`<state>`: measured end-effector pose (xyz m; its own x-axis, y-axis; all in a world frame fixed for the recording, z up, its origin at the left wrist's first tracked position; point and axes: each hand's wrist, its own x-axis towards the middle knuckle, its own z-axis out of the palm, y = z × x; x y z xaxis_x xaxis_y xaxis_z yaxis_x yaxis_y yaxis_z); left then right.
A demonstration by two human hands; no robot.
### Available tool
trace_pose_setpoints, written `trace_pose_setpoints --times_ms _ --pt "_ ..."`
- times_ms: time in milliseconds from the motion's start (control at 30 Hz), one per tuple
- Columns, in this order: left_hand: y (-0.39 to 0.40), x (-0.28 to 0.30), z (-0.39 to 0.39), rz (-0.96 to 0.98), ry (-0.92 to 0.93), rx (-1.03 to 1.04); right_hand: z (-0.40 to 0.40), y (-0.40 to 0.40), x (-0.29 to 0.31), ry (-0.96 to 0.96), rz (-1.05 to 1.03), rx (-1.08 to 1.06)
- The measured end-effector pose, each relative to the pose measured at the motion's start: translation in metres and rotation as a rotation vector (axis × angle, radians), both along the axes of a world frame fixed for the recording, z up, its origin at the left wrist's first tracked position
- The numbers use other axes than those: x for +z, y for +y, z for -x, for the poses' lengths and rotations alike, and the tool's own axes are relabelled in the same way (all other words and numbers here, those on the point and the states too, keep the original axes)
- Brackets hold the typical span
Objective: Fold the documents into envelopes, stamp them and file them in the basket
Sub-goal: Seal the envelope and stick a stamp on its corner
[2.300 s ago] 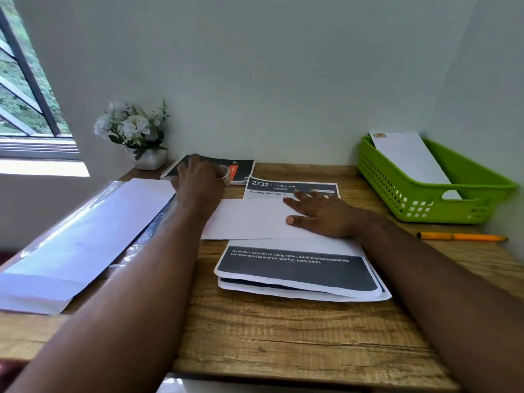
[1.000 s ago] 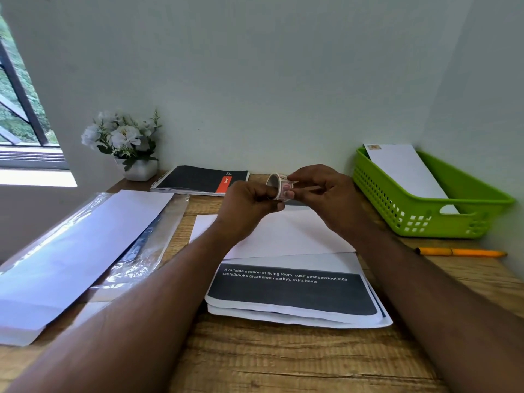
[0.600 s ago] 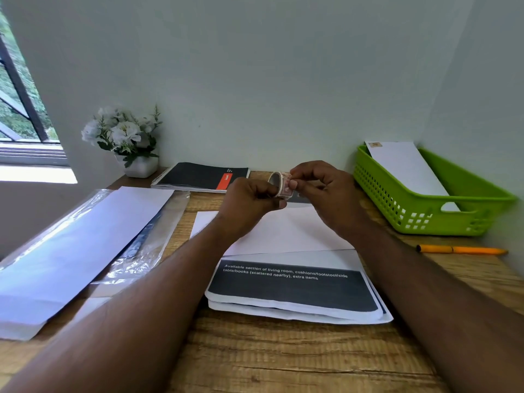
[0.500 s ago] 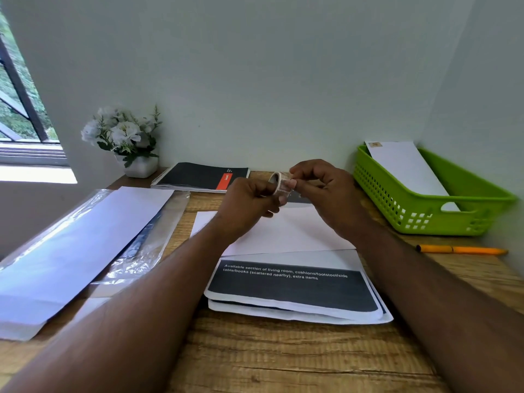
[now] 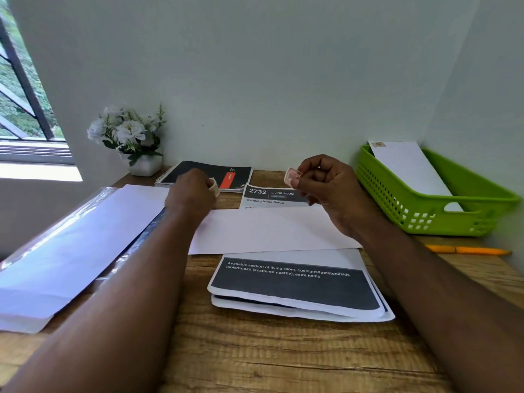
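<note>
Pinching a single stamp (image 5: 292, 176) between thumb and fingertips: right hand (image 5: 330, 191), raised above the blank envelope (image 5: 272, 229) lying on the counter (image 5: 255, 353). Left hand (image 5: 191, 194): fingers curled around the stamp roll (image 5: 214, 187), near the notebook (image 5: 209, 174). Folded documents (image 5: 295, 287): nearer the counter's front edge. Green basket (image 5: 425, 205): far right, holding one stamped envelope (image 5: 405, 165).
</note>
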<state>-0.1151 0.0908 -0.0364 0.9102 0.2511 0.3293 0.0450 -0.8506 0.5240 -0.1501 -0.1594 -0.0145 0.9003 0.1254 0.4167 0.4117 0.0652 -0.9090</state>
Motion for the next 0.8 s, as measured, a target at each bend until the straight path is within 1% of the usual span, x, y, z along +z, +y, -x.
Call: trace_pose_setpoints --times_ms 133,233,267,300,367,433,467,533,633,733,800 --pt "0.001 0.000 0.002 -0.096 0.090 0.061 -0.003 -0.003 -0.002 0.011 0.036 0.020" --pt "-0.013 0.006 0.010 -0.260 0.029 0.125 -0.004 -0.007 -0.003 0.031 0.118 0.021" --pt "-0.025 0.007 0.014 -0.271 -0.020 0.088 -0.004 -0.009 -0.003 0.039 0.166 0.023" --pt "-0.039 0.006 0.018 -0.245 -0.069 0.001 -0.004 -0.012 -0.001 0.046 0.214 0.021" --pt "-0.070 -0.003 0.023 -0.144 -0.106 -0.280 -0.006 -0.021 0.003 0.050 0.272 -0.007" --pt "-0.092 -0.016 0.027 -0.088 -0.002 -0.534 -0.009 -0.035 0.007 0.040 0.315 -0.070" --pt "-0.097 -0.020 0.027 -0.105 0.063 -0.610 -0.010 -0.042 0.008 0.039 0.348 -0.105" --pt "-0.098 -0.020 0.026 -0.208 0.152 -0.671 -0.012 -0.056 0.007 0.058 0.424 -0.147" --pt "-0.094 -0.011 0.029 -0.302 0.216 -0.655 -0.016 -0.071 0.002 0.096 0.494 -0.190" --pt "-0.094 -0.002 0.037 -0.376 0.153 -0.613 -0.021 -0.076 -0.009 0.140 0.491 -0.184" --pt "-0.099 0.000 0.042 -0.352 0.094 -0.631 -0.023 -0.073 -0.016 0.162 0.501 -0.157"
